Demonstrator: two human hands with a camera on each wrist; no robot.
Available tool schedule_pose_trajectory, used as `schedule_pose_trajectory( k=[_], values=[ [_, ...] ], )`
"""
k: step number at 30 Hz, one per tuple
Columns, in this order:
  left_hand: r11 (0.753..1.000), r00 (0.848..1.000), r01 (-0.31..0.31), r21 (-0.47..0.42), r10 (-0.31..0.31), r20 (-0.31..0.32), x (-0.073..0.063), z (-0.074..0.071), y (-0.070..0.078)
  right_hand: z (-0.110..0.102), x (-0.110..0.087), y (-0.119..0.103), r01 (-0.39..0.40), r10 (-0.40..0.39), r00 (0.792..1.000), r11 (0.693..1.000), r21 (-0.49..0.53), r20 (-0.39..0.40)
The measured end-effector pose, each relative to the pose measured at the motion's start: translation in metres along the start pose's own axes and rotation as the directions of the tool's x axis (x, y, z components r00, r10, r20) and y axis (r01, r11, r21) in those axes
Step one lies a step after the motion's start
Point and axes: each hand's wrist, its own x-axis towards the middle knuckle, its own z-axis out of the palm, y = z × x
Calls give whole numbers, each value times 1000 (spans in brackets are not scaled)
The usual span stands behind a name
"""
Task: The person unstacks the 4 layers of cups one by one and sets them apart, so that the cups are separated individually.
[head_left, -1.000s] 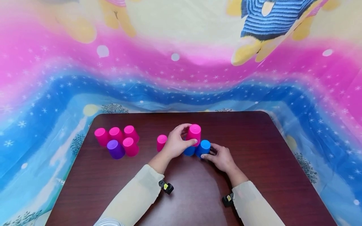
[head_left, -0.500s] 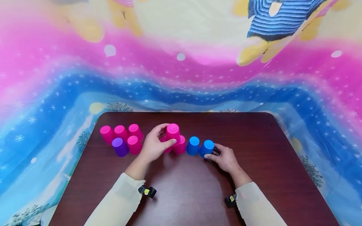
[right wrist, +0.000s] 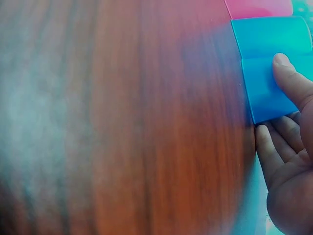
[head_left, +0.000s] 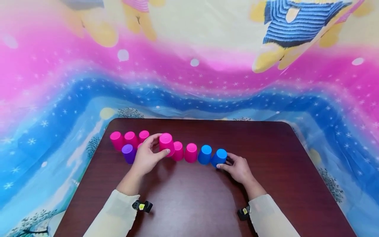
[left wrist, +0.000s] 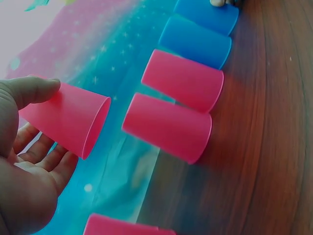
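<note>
My left hand [head_left: 145, 158] grips an upside-down pink cup [head_left: 166, 144] between thumb and fingers. The left wrist view shows that held cup [left wrist: 73, 117] raised, its open rim apart from the row. To its right, a row of upside-down cups stands on the table: a pink cup [head_left: 178, 153], another pink cup [head_left: 191, 153], a blue cup [head_left: 205, 154] and, at the end, a second blue cup [head_left: 219, 157]. My right hand [head_left: 240, 168] holds this end cup low on its side, thumb in front and fingers behind. In the right wrist view, my thumb lies across the blue cup [right wrist: 266, 93].
At the left of the brown table [head_left: 183, 197] stands a group of upside-down cups: several pink cups [head_left: 117, 141] and one purple cup [head_left: 128, 154]. My left hand partly hides one pink cup there. A printed cloth backdrop [head_left: 189, 89] surrounds the table's far side.
My left hand has carried the pink cup leftward, from in front of the blue cups past the two pink ones in the row. My right hand stays at the end blue cup.
</note>
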Motion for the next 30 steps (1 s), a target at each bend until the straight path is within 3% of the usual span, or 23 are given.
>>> schedule_pose_trajectory(
  k=[12, 30],
  values=[
    [999, 995, 48, 1, -48, -87, -10, -33, -9, 0, 0, 2, 6, -6, 1000, 1000, -10, 0],
    [988, 969, 137, 78, -117, -220, -28, -86, -18, 1, 1, 2, -2, 2, 1000, 1000, -9, 12]
  ],
)
